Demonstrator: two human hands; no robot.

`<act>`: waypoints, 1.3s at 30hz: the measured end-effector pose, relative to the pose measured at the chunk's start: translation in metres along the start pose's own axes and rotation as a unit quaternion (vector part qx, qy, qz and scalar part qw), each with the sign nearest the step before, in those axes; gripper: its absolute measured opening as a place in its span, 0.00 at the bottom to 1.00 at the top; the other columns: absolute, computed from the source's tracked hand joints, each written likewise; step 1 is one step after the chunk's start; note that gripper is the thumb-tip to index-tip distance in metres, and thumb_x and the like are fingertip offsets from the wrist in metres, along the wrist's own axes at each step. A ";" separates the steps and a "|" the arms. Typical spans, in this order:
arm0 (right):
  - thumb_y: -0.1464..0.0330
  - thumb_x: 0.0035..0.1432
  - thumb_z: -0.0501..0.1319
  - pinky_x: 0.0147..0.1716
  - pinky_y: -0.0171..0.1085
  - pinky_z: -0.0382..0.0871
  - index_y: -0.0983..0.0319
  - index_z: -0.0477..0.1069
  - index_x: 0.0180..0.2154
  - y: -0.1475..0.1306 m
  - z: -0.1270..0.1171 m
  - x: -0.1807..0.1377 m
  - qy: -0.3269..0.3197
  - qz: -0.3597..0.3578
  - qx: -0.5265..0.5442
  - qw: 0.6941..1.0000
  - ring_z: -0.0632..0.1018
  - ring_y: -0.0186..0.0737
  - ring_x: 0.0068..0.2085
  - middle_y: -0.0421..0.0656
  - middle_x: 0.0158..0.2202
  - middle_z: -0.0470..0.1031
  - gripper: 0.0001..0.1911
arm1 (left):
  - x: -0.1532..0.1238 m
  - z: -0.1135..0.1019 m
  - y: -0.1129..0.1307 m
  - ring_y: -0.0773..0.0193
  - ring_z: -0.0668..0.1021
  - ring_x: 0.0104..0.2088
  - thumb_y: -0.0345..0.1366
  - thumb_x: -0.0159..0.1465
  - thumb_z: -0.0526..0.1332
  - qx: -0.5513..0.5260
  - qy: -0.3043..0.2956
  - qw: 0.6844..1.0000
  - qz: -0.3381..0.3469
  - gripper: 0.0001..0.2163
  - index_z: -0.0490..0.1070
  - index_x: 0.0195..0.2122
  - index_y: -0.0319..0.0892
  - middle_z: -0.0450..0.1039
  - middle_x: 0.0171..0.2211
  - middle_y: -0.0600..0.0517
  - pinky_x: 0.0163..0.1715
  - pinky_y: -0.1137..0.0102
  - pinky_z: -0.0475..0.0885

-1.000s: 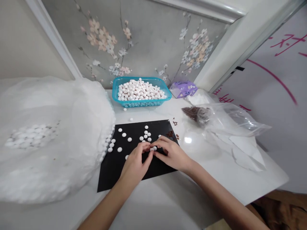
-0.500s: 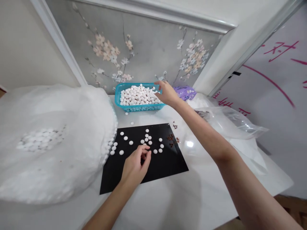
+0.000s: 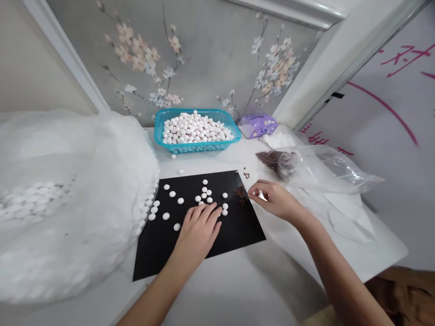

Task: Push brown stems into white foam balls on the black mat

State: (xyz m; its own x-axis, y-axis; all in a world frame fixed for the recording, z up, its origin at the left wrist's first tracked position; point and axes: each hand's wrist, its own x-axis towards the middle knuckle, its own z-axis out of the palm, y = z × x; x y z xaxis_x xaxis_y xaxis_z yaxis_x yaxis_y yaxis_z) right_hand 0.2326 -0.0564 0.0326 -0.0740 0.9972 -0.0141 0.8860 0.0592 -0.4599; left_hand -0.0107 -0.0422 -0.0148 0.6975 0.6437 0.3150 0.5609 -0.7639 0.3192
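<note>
A black mat (image 3: 234,226) lies on the white table, with several small white round pieces (image 3: 203,196) scattered over its far half. My left hand (image 3: 199,231) rests flat on the mat, fingers stretched out, fingertips touching the nearest white pieces. My right hand (image 3: 277,200) hovers at the mat's right edge, fingers curled in a pinch beside a small pile of brown bits (image 3: 241,194). What the pinch holds, if anything, is too small to name. At the back stands a teal basket (image 3: 197,146) heaped with white pieces.
A big white translucent bag (image 3: 68,199) of white pieces fills the left side. A clear plastic bag (image 3: 316,170) with brown bits lies at the right, over white paper sheets. A purple packet (image 3: 257,125) sits by the flowered wall. The table's edge runs at the lower right.
My right hand has come back from the teal basket to the mat's right edge. My left hand has gone from a pinch to lying flat on the mat.
</note>
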 end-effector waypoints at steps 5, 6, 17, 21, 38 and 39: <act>0.70 0.57 0.54 0.25 0.33 0.62 0.58 0.72 0.35 -0.002 0.019 -0.021 -0.016 0.000 0.046 0.999 0.69 0.32 0.25 0.41 0.32 0.70 0.08 | 0.001 -0.002 -0.002 0.57 0.73 0.42 0.31 0.65 0.50 -0.006 0.002 1.000 0.004 0.11 0.69 0.45 0.43 0.75 0.42 0.49 0.43 0.61 0.65; 0.70 0.57 0.54 0.25 0.33 0.62 0.58 0.71 0.36 -0.004 0.023 -0.023 -0.018 0.000 0.046 0.999 0.69 0.32 0.26 0.41 0.33 0.70 0.09 | 0.001 -0.002 -0.002 0.58 0.74 0.41 0.31 0.65 0.50 -0.010 0.001 1.000 0.005 0.11 0.69 0.44 0.43 0.75 0.40 0.49 0.42 0.62 0.65; 0.66 0.58 0.54 0.26 0.32 0.60 0.61 0.68 0.30 -0.033 0.035 -0.018 0.025 0.039 0.226 0.973 0.66 0.31 0.26 0.39 0.28 0.64 0.08 | -0.001 -0.005 -0.001 0.62 0.74 0.37 0.31 0.64 0.52 -0.050 0.021 0.998 -0.020 0.07 0.68 0.39 0.44 0.75 0.36 0.52 0.40 0.65 0.66; 0.60 0.57 0.55 0.19 0.31 0.54 0.62 0.67 0.30 -0.060 0.044 -0.017 -0.056 0.119 0.367 0.921 0.59 0.28 0.20 0.34 0.21 0.59 0.11 | -0.003 -0.001 -0.003 0.62 0.75 0.34 0.32 0.63 0.54 -0.072 0.035 0.994 -0.072 0.08 0.65 0.43 0.45 0.74 0.33 0.53 0.38 0.65 0.68; 0.68 0.56 0.54 0.27 0.32 0.58 0.63 0.68 0.27 -0.073 0.054 -0.012 -0.074 0.120 0.345 0.928 0.65 0.30 0.27 0.37 0.26 0.66 0.08 | -0.008 0.002 -0.004 0.61 0.76 0.37 0.31 0.60 0.58 -0.120 0.029 0.989 -0.077 0.11 0.63 0.44 0.46 0.74 0.33 0.54 0.39 0.65 0.70; 0.68 0.56 0.54 0.26 0.32 0.58 0.63 0.68 0.27 -0.073 0.054 -0.012 -0.073 0.119 0.339 0.930 0.65 0.30 0.26 0.37 0.25 0.66 0.08 | -0.008 0.002 -0.004 0.61 0.76 0.37 0.31 0.60 0.57 -0.122 0.028 0.989 -0.076 0.11 0.63 0.45 0.46 0.74 0.33 0.54 0.39 0.65 0.70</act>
State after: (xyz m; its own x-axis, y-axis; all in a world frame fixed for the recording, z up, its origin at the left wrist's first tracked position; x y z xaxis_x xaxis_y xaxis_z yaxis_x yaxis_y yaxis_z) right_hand 0.1439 -0.0749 0.0188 -0.0178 0.9584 -0.2849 0.3967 -0.2548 -0.8819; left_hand -0.0176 -0.0443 -0.0200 0.5845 0.7565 0.2933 0.5285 -0.6293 0.5699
